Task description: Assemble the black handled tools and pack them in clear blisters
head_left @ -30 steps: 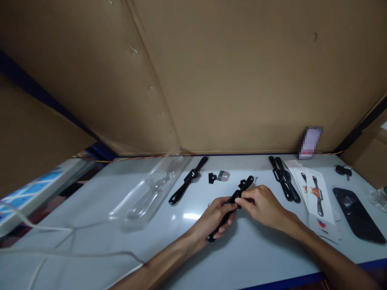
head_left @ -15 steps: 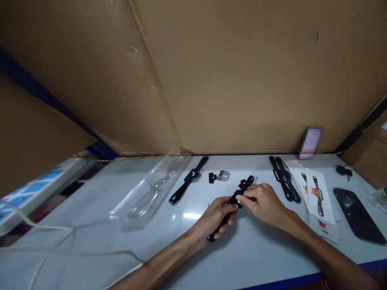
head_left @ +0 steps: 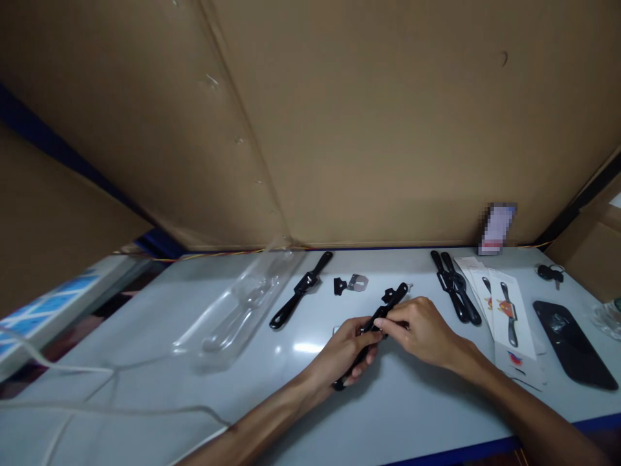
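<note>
My left hand [head_left: 352, 349] is closed round the lower handle of a black spokeshave [head_left: 398, 296], which slants up to the right above the table. At the tool's middle, my right hand [head_left: 420, 327] pinches thumb and forefinger together; whatever small part lies between the fingertips is hidden. Just behind the tool sits a small black cap piece [head_left: 389, 295]. Farther back lie another black cap piece [head_left: 339, 286] and a flat metal blade [head_left: 359, 283] with a slot. A second spokeshave [head_left: 301, 290] rests to the left of my hands.
Two more spokeshaves [head_left: 455, 288] lie side by side at right, near printed cards [head_left: 513, 317], a black phone [head_left: 575, 346] and keys [head_left: 550, 272]. A clear plastic blister tray [head_left: 237, 304] lies at left. White cables [head_left: 107, 406] cross the left front. A cardboard wall [head_left: 363, 129] rises behind.
My right fingers have shifted slightly left and down along the middle of the spokeshave. My left hand keeps its hold. The view has moved very slightly.
</note>
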`<state>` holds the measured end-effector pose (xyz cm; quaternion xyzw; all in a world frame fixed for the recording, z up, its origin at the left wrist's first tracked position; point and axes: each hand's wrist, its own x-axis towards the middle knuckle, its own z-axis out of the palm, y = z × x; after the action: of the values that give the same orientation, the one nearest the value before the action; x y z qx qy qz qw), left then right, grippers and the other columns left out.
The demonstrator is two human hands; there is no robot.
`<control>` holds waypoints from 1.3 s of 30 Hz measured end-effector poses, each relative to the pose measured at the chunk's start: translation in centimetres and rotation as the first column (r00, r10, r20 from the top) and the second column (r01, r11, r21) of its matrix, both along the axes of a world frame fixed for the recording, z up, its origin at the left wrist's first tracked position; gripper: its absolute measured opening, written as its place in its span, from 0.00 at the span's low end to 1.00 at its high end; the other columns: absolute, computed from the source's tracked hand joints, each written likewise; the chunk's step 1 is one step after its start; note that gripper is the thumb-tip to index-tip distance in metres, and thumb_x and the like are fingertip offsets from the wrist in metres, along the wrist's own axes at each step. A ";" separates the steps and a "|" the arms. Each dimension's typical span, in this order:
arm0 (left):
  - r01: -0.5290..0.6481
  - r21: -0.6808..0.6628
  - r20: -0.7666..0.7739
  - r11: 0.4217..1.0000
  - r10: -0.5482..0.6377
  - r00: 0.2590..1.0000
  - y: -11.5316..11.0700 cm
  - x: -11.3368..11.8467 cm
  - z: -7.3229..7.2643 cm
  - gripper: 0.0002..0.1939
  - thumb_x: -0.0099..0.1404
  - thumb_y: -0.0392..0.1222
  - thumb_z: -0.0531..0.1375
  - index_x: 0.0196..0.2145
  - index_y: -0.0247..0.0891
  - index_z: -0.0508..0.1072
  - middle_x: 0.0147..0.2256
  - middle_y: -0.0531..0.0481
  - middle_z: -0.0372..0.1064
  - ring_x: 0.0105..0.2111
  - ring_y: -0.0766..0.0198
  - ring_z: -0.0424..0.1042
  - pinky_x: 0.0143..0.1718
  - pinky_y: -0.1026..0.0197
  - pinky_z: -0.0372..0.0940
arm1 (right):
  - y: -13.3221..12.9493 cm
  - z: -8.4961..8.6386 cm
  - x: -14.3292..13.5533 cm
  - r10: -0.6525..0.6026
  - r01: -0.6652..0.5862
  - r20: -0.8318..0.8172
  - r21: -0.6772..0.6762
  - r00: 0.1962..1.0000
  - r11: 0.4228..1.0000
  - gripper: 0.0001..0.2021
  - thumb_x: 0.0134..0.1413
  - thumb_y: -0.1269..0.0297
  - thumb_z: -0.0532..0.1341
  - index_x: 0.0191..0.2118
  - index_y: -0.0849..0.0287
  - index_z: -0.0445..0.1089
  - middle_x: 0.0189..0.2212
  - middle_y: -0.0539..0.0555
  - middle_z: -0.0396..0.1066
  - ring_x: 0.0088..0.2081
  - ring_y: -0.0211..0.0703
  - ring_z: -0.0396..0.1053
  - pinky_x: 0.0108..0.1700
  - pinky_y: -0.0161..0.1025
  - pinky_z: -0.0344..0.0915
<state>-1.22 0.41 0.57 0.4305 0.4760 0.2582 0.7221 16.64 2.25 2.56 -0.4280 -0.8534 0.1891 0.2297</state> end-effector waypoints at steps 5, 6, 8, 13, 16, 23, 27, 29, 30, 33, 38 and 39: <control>0.020 0.011 0.003 1.000 -0.020 1.000 0.0 0.0 0.1 0.11 0.60 0.46 0.60 0.37 0.38 0.66 0.18 0.61 0.61 0.12 0.75 0.49 0.09 0.70 0.42 | 0.0 0.1 0.1 -0.031 0.031 -0.009 0.017 0.999 0.999 0.20 0.67 0.62 0.57 0.24 0.59 0.75 0.19 0.48 0.69 0.23 0.33 0.57 0.30 0.35 0.49; 0.024 0.011 0.003 1.000 -0.024 1.000 0.0 0.0 0.1 0.11 0.60 0.46 0.60 0.38 0.38 0.67 0.19 0.61 0.61 0.12 0.75 0.48 0.09 0.70 0.42 | 0.0 0.1 0.1 -0.058 0.057 0.010 0.046 0.998 0.997 0.19 0.66 0.62 0.58 0.24 0.59 0.75 0.19 0.49 0.69 0.23 0.33 0.58 0.30 0.36 0.49; 0.024 0.010 0.000 1.000 -0.024 1.000 0.0 -0.1 0.1 0.12 0.60 0.45 0.60 0.39 0.38 0.67 0.19 0.61 0.61 0.11 0.75 0.48 0.09 0.70 0.41 | 0.1 0.0 0.1 -0.076 0.074 0.034 0.062 0.997 0.995 0.19 0.66 0.63 0.58 0.24 0.60 0.75 0.19 0.49 0.69 0.23 0.34 0.58 0.31 0.36 0.48; 0.015 0.002 -0.014 1.000 -0.015 1.000 -0.1 -0.1 0.1 0.11 0.60 0.47 0.60 0.37 0.39 0.66 0.19 0.60 0.61 0.12 0.75 0.49 0.10 0.70 0.42 | 0.0 0.1 -0.1 0.008 -0.008 -0.002 -0.026 1.000 1.000 0.21 0.68 0.61 0.57 0.23 0.60 0.75 0.17 0.47 0.67 0.22 0.33 0.54 0.29 0.35 0.48; 0.026 0.006 -0.010 1.000 -0.026 1.000 -0.1 0.0 0.2 0.13 0.59 0.47 0.61 0.38 0.39 0.67 0.19 0.61 0.61 0.11 0.75 0.48 0.10 0.70 0.42 | 0.0 0.0 0.0 -0.051 0.049 0.054 0.038 0.997 0.998 0.20 0.67 0.62 0.57 0.24 0.60 0.76 0.19 0.49 0.69 0.23 0.34 0.56 0.30 0.36 0.47; 0.023 0.011 -0.030 1.000 -0.022 0.999 0.0 0.0 0.3 0.12 0.59 0.47 0.60 0.38 0.39 0.66 0.19 0.60 0.61 0.12 0.75 0.49 0.10 0.70 0.41 | 0.0 0.2 0.0 -0.009 0.009 0.001 -0.033 1.000 0.999 0.21 0.67 0.62 0.57 0.23 0.60 0.75 0.17 0.47 0.65 0.21 0.32 0.53 0.29 0.35 0.47; 0.039 0.002 -0.028 0.999 -0.039 0.999 -0.1 -0.1 0.1 0.13 0.59 0.48 0.60 0.39 0.39 0.67 0.19 0.61 0.61 0.12 0.75 0.49 0.11 0.70 0.41 | 0.0 0.2 -0.1 -0.081 0.079 0.071 0.029 0.994 0.996 0.19 0.66 0.63 0.58 0.23 0.60 0.75 0.18 0.48 0.67 0.22 0.33 0.54 0.29 0.36 0.46; 0.035 0.004 -0.028 0.999 -0.035 0.999 -0.1 -0.1 0.1 0.13 0.59 0.49 0.60 0.38 0.38 0.67 0.19 0.60 0.61 0.12 0.75 0.49 0.11 0.70 0.41 | -0.1 0.2 -0.1 -0.053 0.053 0.056 -0.007 0.997 0.999 0.20 0.66 0.62 0.57 0.23 0.60 0.75 0.17 0.48 0.66 0.21 0.32 0.53 0.29 0.36 0.46; 0.030 0.007 -0.029 1.000 -0.030 0.999 -0.1 -0.1 0.1 0.13 0.60 0.49 0.60 0.38 0.38 0.67 0.19 0.60 0.61 0.12 0.75 0.49 0.11 0.70 0.42 | -0.1 0.2 -0.1 -0.031 0.032 0.039 -0.030 0.999 0.999 0.20 0.67 0.62 0.57 0.23 0.59 0.76 0.17 0.47 0.66 0.21 0.32 0.52 0.28 0.35 0.46; 0.027 0.015 -0.024 1.000 -0.027 0.999 -0.1 -0.1 0.2 0.13 0.60 0.48 0.60 0.38 0.38 0.67 0.19 0.60 0.61 0.12 0.75 0.49 0.11 0.70 0.41 | -0.1 0.2 -0.1 -0.044 0.044 0.037 -0.017 0.998 0.999 0.20 0.67 0.62 0.56 0.24 0.59 0.76 0.17 0.48 0.67 0.21 0.33 0.54 0.29 0.36 0.47; 0.025 0.010 -0.015 1.000 -0.024 1.000 0.0 0.0 0.2 0.13 0.60 0.48 0.60 0.39 0.38 0.67 0.19 0.61 0.61 0.12 0.75 0.49 0.10 0.70 0.41 | -0.1 0.0 -0.1 -0.067 0.065 0.075 0.025 0.995 0.998 0.20 0.66 0.62 0.57 0.23 0.59 0.75 0.18 0.48 0.68 0.21 0.33 0.55 0.29 0.36 0.47; 0.021 0.008 -0.018 1.000 -0.021 1.000 0.0 0.0 0.2 0.13 0.60 0.48 0.60 0.39 0.38 0.67 0.19 0.60 0.61 0.12 0.75 0.49 0.10 0.70 0.41 | -0.1 0.0 -0.1 -0.044 0.043 0.057 0.005 0.997 0.999 0.21 0.67 0.62 0.56 0.23 0.59 0.75 0.17 0.48 0.67 0.21 0.33 0.55 0.29 0.36 0.47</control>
<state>-1.26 0.40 0.77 0.4407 0.4769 0.2485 0.7187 16.52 2.18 2.56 -0.4513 -0.8505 0.1701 0.2101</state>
